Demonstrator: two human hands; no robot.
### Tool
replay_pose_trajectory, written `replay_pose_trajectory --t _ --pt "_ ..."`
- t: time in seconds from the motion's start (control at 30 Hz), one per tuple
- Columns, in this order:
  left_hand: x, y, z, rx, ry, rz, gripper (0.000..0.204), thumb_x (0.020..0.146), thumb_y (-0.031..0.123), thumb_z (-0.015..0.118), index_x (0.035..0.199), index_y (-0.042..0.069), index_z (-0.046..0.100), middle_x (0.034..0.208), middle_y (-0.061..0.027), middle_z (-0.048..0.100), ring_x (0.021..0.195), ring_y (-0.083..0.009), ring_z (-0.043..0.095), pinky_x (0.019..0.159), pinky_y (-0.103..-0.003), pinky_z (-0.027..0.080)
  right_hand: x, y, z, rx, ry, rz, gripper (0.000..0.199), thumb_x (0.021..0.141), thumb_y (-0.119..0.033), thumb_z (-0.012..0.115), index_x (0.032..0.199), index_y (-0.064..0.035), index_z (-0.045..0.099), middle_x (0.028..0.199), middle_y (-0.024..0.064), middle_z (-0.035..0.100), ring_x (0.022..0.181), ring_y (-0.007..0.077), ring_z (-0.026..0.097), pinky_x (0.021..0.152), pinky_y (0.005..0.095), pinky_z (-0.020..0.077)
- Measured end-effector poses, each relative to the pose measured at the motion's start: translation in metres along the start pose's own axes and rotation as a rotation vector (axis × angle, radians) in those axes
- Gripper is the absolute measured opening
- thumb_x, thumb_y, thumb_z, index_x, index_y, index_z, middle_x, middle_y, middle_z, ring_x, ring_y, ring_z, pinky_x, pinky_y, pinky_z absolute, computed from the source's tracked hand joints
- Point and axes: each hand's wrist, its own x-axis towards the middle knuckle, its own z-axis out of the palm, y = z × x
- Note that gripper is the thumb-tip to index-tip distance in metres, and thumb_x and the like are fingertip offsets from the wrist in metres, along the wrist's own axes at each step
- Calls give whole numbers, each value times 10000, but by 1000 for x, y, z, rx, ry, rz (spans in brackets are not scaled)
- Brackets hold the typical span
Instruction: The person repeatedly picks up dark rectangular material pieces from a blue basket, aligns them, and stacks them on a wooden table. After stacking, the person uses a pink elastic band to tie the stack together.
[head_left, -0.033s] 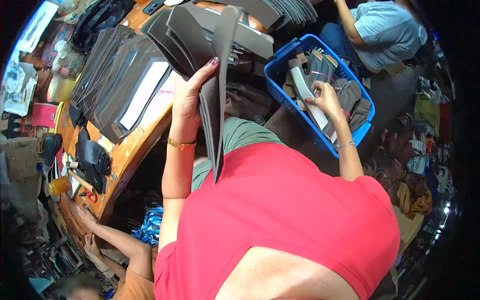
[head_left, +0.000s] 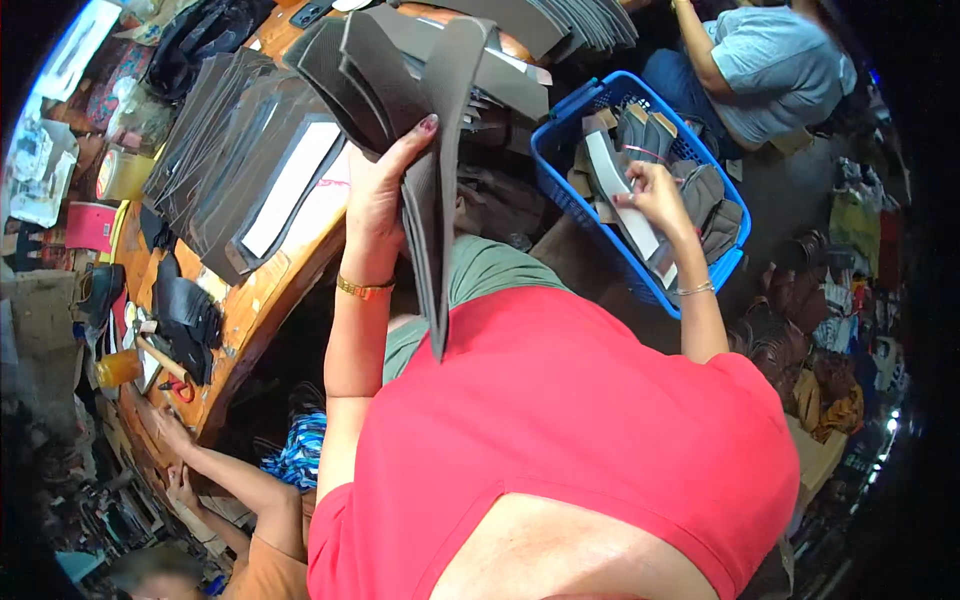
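My left hand [head_left: 380, 195] grips a fanned bundle of dark grey curved strips [head_left: 432, 180], the thumb pressed across their face. The strips look like flexible textured sheet and stand upright above my lap. Over the blue plastic basket [head_left: 738, 262] to the right, my right hand [head_left: 655, 200] has its fingers bent onto the edge of a curved white-faced strip [head_left: 612, 185]. Other dark grey pieces [head_left: 645, 138] in the basket are bundled with a pink band. The undersides of my right fingers are partly hidden.
A wooden table [head_left: 285, 285] on the left carries stacked grey strips [head_left: 215, 160], a black shoe part [head_left: 185, 310] and a hammer [head_left: 160, 355]. One person [head_left: 770, 75] sits beyond the basket; another person's arm [head_left: 245, 480] rests by the table at lower left.
The bundle in my left hand has tilted slightly, its lower tip shifting right. The white-faced strip under my right hand has turned to show more of its white side.
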Motion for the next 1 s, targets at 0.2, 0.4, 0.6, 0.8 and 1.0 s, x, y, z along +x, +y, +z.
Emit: replay_pose_trajectory --t 0.2,0.4,0.6,0.8,1.0 --pt "8 -10 -9 9 135 267 260 830 29 729 1069 7 629 991 -53 681 869 -126 638 807 -274 502 -11 -104 -50 1055 11 -94 196 925 -190 663 1035 -27 654 916 11 675 737 65 598 708 225 500" --pt "6 -9 6 38 221 383 267 856 63 726 1094 12 616 1033 -56 674 886 -130 635 834 -273 491 -22 -197 0 888 -19 -547 311 921 -215 662 1134 12 662 1192 65 605 1052 132 561 934 272 422" --pt "-8 -2 6 -115 145 255 313 878 72 694 1159 8 573 1054 -67 660 940 -152 638 826 -306 528 15 -216 47 1086 -172 -423 248 914 -211 682 995 23 692 1040 32 609 913 84 536 823 245 430" --pt "-11 2 -32 -380 -29 -176 404 942 251 599 1277 43 513 1112 -103 632 878 -192 662 770 -321 559 15 -212 50 1227 -346 -314 232 909 -198 686 1028 1 682 947 1 668 842 54 574 804 214 449" --pt "-19 0 -32 -527 -240 -114 547 973 326 448 1469 133 325 1276 -197 565 920 -331 682 728 -513 588 17 -213 47 1298 -255 -327 244 838 -93 751 1044 5 663 909 36 689 781 69 619 729 225 519"
